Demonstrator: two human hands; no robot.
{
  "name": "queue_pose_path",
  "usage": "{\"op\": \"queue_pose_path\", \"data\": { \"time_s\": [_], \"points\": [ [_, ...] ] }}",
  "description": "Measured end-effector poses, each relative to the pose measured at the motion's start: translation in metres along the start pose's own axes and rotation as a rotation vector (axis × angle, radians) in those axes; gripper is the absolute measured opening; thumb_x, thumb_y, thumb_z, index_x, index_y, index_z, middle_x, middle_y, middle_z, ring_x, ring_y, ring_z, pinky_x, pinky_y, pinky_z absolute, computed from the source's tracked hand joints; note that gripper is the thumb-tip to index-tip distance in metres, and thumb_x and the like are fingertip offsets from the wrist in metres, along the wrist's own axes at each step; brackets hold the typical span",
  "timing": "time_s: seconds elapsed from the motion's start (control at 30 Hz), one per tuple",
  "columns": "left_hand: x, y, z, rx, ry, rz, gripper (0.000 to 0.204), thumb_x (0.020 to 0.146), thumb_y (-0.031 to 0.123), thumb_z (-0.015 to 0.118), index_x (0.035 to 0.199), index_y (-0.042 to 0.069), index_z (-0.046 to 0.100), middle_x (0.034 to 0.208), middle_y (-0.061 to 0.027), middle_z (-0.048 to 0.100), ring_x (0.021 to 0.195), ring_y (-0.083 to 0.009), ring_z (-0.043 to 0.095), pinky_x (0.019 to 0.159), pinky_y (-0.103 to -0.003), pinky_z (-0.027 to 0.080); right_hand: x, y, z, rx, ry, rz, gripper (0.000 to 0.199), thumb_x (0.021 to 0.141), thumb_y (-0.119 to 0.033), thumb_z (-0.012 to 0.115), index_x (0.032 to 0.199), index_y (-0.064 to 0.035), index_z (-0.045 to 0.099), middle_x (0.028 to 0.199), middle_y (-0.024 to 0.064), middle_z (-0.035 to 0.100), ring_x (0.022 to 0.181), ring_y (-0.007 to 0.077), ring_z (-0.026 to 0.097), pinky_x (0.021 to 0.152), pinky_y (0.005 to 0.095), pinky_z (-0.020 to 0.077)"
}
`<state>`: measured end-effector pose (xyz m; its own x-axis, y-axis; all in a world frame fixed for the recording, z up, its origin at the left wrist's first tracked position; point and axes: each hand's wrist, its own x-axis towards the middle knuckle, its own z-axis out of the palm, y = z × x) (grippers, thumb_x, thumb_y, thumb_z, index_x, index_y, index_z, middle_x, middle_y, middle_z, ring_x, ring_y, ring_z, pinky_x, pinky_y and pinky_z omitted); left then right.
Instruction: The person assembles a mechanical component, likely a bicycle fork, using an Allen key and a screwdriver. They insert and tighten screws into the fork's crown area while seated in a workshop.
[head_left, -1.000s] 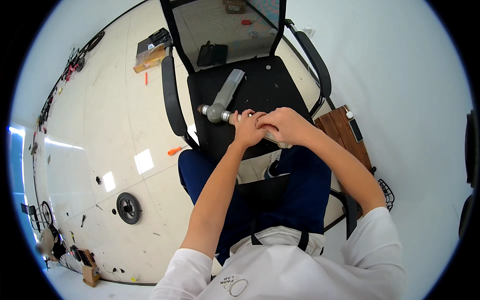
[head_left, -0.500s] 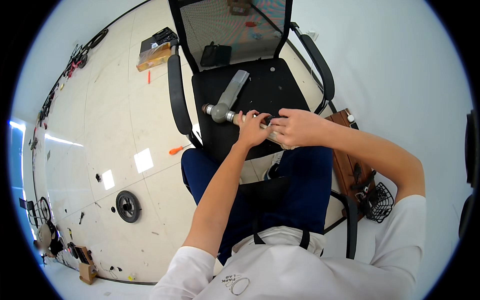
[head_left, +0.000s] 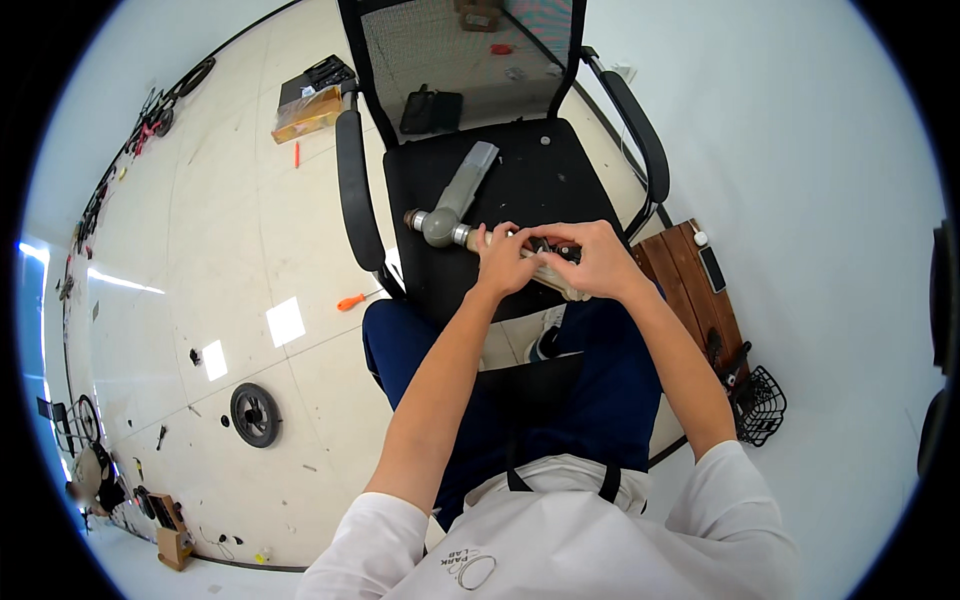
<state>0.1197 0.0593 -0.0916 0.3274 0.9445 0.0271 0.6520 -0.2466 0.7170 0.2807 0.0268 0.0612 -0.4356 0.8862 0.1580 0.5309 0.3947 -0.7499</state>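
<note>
Two hands work on a grey jointed part lying on a black office chair.

The left hand and right hand close their fingers around the beige end of the jointed part, a matte grey bar with a round knuckle. It rests on the smooth seat of the mesh-backed chair. An orange screwdriver lies on the pale tile floor.

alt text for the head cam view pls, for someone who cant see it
Seen from above, a seated person's left hand and right hand both grip a grey jointed metal part lying on the seat of a black office chair. An orange screwdriver and a small black wheel lie on the pale floor.
</note>
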Motion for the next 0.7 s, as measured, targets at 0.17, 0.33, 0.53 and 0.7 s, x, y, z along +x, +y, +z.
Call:
{"op": "queue_pose_path", "data": {
  "time_s": [0.17, 0.33, 0.53, 0.7],
  "points": [
    [-0.002, 0.015, -0.010, -0.032, -0.013, -0.009, 0.050, 0.081, 0.038, 0.070, 0.125, 0.012, 0.067, 0.099, -0.0027, 0.072, 0.133, -0.0249, 0.045, 0.120, -0.057, 0.005, 0.003, 0.000, -0.017, 0.088, -0.186, 0.238, 0.030, 0.089, -0.002, 0.064, 0.117, -0.0016, 0.072, 0.103, 0.0125, 0.076, 0.087, 0.0151, 0.070, 0.083, 0.0283, 0.0543],
    [-0.002, 0.014, -0.008, -0.036, 0.031, 0.000, 0.049, 0.080, 0.039, 0.071, 0.123, 0.014, 0.068, 0.106, -0.0041, 0.071, 0.134, -0.0249, 0.044, 0.119, -0.057, 0.005, 0.025, 0.025, -0.032, 0.461, -0.408, 0.225, 0.025, 0.096, -0.007, 0.060, 0.117, 0.0002, 0.071, 0.103, 0.0076, 0.074, 0.093, 0.0104, 0.065, 0.085, 0.0264, 0.0500],
    [-0.008, 0.021, -0.003, -0.042, -0.037, -0.016, 0.045, 0.082, 0.038, 0.069, 0.120, 0.015, 0.068, 0.110, -0.0035, 0.070, 0.133, -0.0259, 0.045, 0.119, -0.059, 0.006, 0.006, 0.042, 0.021, 0.930, -0.067, 0.349, 0.027, 0.105, -0.025, 0.054, 0.112, -0.0016, 0.066, 0.077, -0.0027, 0.059, 0.072, 0.0043, 0.052, 0.067, 0.0218, 0.0429],
    [0.001, -0.008, 0.016, 0.072, 0.136, 0.103, 0.038, 0.084, 0.034, 0.063, 0.118, 0.017, 0.068, 0.104, -0.0025, 0.071, 0.132, -0.0267, 0.046, 0.118, -0.059, 0.008, 0.002, 0.011, 0.049, 0.134, 0.114, 0.050, 0.025, 0.100, -0.022, 0.054, 0.101, 0.0006, 0.065, 0.084, 0.0114, 0.064, 0.080, 0.0257, 0.060, 0.076, 0.0345, 0.0487]
  ]
}}
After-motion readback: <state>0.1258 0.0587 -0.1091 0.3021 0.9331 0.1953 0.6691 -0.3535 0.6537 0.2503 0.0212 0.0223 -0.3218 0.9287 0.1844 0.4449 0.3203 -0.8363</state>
